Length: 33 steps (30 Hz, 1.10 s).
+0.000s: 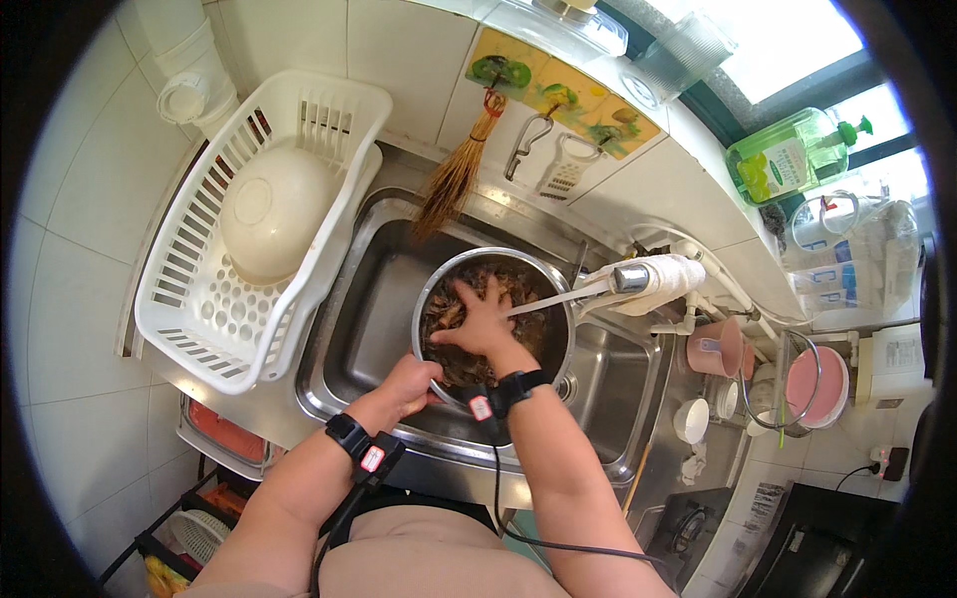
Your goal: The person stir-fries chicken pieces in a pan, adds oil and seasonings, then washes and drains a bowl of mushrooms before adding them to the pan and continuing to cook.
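Note:
A round metal pot (554, 359) stands over the stainless steel double sink (366, 299), across its divider. My left hand (407, 381) grips the pot's rim at the lower left. My right hand (486, 321) is inside the pot with its fingers spread, over brown pieces of food (448, 310) in water; I cannot tell what food it is. Water runs from the faucet (632, 279), wrapped in a white cloth (673, 278), into the pot beside my right hand. Both wrists wear black straps with cables.
At the left, a white plastic basket (280, 359) holds an upturned bowl (277, 213). A straw brush (456, 176), a bottle opener and a grater (564, 168) hang on the wall. A green soap bottle (785, 157) stands on the sill. Bowls (691, 420) lie right of the sink.

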### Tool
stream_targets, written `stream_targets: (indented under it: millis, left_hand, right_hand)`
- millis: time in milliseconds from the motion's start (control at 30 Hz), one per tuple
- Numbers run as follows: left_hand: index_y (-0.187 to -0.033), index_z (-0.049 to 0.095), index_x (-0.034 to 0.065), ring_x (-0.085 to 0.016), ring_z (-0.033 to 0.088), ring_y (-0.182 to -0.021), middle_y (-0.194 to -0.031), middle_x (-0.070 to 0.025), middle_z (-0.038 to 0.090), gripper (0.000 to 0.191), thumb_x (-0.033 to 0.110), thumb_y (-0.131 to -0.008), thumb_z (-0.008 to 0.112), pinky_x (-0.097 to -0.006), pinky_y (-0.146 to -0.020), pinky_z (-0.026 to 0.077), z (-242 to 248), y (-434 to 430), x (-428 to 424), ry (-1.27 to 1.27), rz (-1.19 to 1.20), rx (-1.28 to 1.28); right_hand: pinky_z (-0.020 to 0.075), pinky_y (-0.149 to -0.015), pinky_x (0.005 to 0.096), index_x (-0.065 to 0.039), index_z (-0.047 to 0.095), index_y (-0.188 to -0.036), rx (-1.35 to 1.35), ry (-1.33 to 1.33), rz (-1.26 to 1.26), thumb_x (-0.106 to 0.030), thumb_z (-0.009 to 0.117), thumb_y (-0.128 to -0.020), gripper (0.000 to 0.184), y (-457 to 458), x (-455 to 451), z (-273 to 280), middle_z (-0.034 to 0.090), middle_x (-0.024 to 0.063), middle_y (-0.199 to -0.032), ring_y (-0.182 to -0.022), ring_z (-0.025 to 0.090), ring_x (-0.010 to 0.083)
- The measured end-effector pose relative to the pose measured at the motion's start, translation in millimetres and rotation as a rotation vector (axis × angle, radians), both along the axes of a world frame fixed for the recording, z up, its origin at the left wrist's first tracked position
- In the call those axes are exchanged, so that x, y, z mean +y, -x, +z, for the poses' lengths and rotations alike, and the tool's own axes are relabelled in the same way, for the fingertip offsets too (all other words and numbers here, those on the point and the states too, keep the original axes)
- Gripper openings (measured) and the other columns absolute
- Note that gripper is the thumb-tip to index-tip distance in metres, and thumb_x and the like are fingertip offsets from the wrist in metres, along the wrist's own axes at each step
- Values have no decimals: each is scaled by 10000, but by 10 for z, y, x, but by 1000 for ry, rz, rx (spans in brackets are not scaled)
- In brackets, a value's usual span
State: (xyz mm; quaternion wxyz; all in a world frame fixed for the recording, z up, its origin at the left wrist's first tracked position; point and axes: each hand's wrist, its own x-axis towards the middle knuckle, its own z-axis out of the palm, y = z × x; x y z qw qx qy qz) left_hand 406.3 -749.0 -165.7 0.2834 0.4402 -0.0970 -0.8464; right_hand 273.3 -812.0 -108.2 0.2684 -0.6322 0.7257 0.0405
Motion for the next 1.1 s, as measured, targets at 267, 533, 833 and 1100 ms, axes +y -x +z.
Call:
stream_targets:
  millis: [267,533,833,1100]
  left_hand:
    - [-1294,293,99,-347,612,-880,-1102,-177,500,659,-78,-685,469,-474,-572,578,-28,-32,-102,36,-47,-34]
    - [-1288,310,93,-324,617,-865,-1096,-154,511,647,-71,-684,474,-475,-564,575,28,61,-46,18,-52,-50]
    - [-1074,453,-91,-363,620,-771,-945,-195,551,361,-77,-714,455,-537,-637,561,98,-5,-92,18,32,-24]
    - [-1075,478,-58,-358,621,-766,-938,-197,560,399,-68,-677,468,-522,-583,561,-89,-142,-8,-68,63,-70]
  right_hand:
    - [428,-900,454,-62,648,-961,-245,223,336,-113,693,-663,306,411,218,-190,547,183,-1128,-999,518,415]
    - [314,-1026,498,-190,226,-1420,32,-96,-58,-357,857,-481,1143,387,558,-89,177,326,-1411,-1245,271,547]
    - [377,-993,433,-190,372,-1374,-395,85,338,-182,801,-587,896,650,161,94,289,305,-1375,-1187,414,459]
    - [385,-960,423,-59,607,-1095,-406,321,46,-123,631,-806,297,1403,-170,121,519,155,-1259,-1171,458,390]
